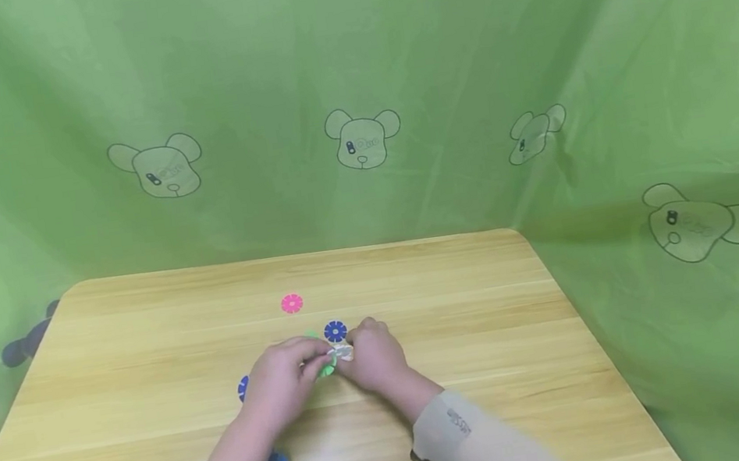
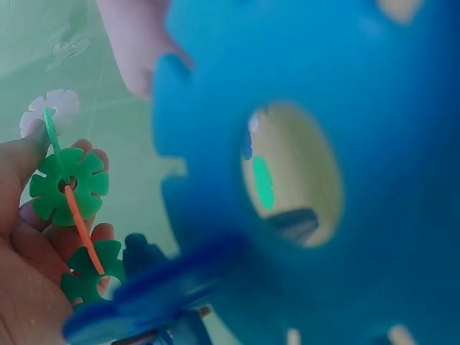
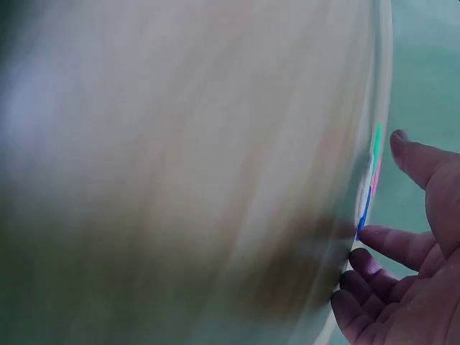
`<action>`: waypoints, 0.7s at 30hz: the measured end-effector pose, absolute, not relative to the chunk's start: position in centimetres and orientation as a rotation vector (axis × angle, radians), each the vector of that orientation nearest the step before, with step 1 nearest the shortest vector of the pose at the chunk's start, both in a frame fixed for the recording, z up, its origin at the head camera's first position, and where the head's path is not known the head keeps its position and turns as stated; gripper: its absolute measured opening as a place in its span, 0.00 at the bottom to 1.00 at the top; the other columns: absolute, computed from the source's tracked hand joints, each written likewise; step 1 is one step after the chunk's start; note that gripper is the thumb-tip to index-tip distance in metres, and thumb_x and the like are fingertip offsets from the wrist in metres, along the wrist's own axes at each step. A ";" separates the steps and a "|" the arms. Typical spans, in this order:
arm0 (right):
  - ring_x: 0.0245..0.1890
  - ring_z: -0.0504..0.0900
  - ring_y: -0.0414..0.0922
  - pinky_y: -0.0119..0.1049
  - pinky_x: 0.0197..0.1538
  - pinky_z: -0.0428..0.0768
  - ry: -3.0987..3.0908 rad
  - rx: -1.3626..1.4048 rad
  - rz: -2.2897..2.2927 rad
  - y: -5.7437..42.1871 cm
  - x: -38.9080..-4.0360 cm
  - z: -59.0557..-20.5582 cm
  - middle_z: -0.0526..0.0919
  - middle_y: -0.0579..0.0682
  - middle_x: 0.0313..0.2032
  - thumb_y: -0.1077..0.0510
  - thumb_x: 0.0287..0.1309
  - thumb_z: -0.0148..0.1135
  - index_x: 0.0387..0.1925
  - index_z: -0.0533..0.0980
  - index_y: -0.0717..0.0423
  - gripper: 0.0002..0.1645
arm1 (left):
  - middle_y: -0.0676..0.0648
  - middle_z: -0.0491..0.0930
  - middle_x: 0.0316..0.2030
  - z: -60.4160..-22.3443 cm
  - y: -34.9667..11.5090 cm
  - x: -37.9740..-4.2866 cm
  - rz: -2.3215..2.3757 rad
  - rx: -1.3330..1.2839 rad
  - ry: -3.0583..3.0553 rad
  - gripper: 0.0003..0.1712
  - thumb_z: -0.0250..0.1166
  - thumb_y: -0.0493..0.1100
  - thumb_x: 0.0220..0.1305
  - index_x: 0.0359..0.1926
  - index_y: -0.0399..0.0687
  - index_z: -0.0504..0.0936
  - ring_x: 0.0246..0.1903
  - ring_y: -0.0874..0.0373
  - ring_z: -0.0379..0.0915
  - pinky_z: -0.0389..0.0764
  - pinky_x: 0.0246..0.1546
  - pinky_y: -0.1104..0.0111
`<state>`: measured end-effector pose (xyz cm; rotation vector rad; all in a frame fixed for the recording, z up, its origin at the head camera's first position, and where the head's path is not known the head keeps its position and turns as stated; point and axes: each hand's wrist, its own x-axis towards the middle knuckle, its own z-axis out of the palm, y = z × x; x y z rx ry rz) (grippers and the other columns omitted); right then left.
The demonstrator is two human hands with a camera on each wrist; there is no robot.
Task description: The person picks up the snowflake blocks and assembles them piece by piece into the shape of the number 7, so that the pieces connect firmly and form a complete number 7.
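My left hand [image 1: 282,377] pinches a linked chain of notched plastic discs. In the left wrist view, a white disc [image 2: 61,108] tops the chain by the thumb. Below it come an edge-on light green disc [image 2: 52,136], a green disc [image 2: 85,188], an orange disc [image 2: 84,233] and a dark green disc [image 2: 86,284]. Blue discs [image 2: 388,144] fill the near part of that view. My right hand [image 1: 377,351] is low over the table beside the white disc, thumb apart from its fingers, an index fingertip right at a flat blue disc [image 3: 365,208].
On the wooden table [image 1: 456,289] lie a pink disc [image 1: 291,304] farther back and a dark blue disc [image 1: 336,331] near the right hand. A green disc [image 1: 311,334] is partly hidden behind the left hand. Green curtain [image 1: 266,198] surrounds the back and sides.
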<state>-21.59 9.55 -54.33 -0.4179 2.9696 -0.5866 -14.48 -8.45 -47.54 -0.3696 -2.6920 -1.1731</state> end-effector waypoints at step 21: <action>0.37 0.76 0.45 0.41 0.41 0.82 2.922 -0.433 -0.656 9.3 -21.8 -54.4 0.81 0.47 0.36 0.47 0.54 0.82 0.43 0.88 0.57 0.21 | 0.53 0.91 0.44 -48.1 -8.6 -14.5 -1.186 -0.337 -2.687 0.04 0.76 0.41 0.65 0.40 0.52 0.91 0.46 0.53 0.88 0.88 0.51 0.55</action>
